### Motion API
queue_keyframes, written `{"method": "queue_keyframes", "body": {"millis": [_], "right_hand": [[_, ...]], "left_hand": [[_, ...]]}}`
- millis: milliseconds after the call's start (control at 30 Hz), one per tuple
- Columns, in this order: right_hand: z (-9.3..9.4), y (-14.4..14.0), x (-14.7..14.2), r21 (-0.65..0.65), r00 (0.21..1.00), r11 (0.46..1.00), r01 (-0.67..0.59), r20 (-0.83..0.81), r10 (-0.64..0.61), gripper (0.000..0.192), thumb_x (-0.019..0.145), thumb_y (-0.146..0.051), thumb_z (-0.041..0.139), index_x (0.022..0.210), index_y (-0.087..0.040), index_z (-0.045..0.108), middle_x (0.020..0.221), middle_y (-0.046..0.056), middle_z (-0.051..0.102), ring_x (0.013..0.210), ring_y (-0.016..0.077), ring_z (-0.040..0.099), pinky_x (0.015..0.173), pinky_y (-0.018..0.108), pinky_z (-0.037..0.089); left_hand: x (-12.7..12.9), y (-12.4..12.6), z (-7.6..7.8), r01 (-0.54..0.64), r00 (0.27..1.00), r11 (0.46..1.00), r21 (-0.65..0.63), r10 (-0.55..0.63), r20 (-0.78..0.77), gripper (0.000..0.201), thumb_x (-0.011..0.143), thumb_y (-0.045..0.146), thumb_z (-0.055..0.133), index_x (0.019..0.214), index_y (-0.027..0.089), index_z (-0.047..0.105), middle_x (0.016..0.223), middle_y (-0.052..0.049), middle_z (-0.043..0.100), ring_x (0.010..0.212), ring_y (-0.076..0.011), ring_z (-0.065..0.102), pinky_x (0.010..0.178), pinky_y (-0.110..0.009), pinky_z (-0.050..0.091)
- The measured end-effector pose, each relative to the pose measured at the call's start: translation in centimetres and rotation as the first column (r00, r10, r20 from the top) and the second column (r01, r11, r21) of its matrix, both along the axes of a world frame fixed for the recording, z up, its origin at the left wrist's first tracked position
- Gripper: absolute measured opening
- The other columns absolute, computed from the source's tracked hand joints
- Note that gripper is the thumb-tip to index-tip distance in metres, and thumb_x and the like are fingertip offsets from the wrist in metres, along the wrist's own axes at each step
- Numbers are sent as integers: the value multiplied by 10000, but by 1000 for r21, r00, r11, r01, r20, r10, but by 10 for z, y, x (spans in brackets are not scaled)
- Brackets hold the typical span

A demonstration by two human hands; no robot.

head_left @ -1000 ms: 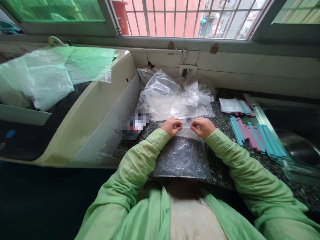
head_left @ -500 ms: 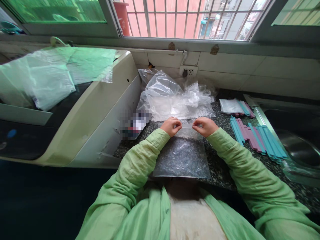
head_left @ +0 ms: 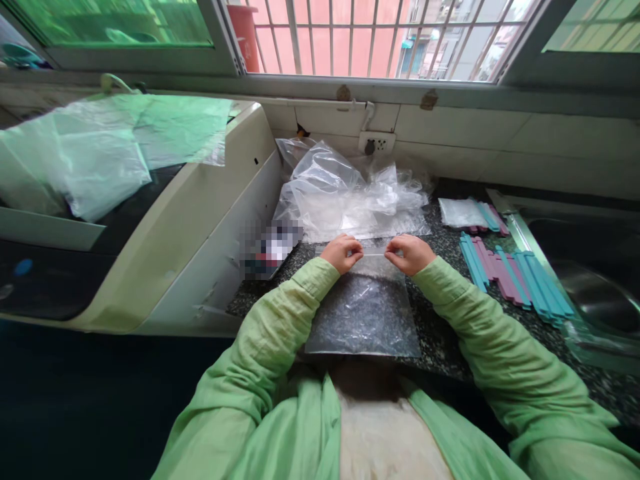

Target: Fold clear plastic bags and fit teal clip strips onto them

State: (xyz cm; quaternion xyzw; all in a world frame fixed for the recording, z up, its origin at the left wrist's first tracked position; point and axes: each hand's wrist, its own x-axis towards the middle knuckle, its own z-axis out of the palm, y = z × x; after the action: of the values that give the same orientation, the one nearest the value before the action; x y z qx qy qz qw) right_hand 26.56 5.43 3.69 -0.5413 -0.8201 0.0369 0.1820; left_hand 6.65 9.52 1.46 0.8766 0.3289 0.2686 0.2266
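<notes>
A clear flat plastic bag lies on the dark speckled counter right in front of me. Both hands pinch its far, top edge. My left hand grips the left part of that edge with closed fingers. My right hand grips the right part the same way. A short stretch of the bag's rim spans between the two hands. Both arms are in light green sleeves.
A heap of crumpled clear bags lies behind my hands. Teal and purple strips lie at the right, a small packed bag beyond them, and a steel sink at the far right. A cream machine stands at the left.
My right hand has slid slightly to the right along the bag's top edge, widening the gap between the hands. The bag stays flat on the counter.
</notes>
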Motion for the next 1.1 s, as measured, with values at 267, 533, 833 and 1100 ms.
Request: {"method": "queue_keyframes", "body": {"millis": [267,533,833,1100], "right_hand": [[-3,0,0,20,1000,1000,-5,-24,5,115,683,-248,533,630,-182,610,619,42,629,627,162,541,622,269,407],[-3,-1,-2,65,996,997,-46,-71,51,120,697,-249,531,632,-185,609,609,37,627,617,156,543,628,269,409],[-3,-2,-5,48,995,998,-51,-84,55,121,700,-252,535,630,-181,603,610,38,626,616,156,543,635,272,409],[-4,-1,-5,43,993,998,-51,-108,56,103,695,-249,550,634,-188,607,614,31,626,619,149,549,629,263,414]], "left_hand": [[1,0,0,-23,1000,1000,-13,22,-19,58,696,153,559,654,150,599,690,-31,597,725,-151,512,743,-298,426],[0,0,-3,-32,999,997,-63,32,-12,79,665,179,588,738,161,614,667,0,587,681,-132,511,690,-273,424],[2,0,-2,16,999,999,-40,-14,51,46,694,160,585,654,155,608,671,-17,594,712,-139,513,731,-289,430],[2,-1,-2,5,1000,999,-41,-4,30,47,690,156,587,652,161,615,666,-16,589,711,-143,511,723,-290,430]]}}
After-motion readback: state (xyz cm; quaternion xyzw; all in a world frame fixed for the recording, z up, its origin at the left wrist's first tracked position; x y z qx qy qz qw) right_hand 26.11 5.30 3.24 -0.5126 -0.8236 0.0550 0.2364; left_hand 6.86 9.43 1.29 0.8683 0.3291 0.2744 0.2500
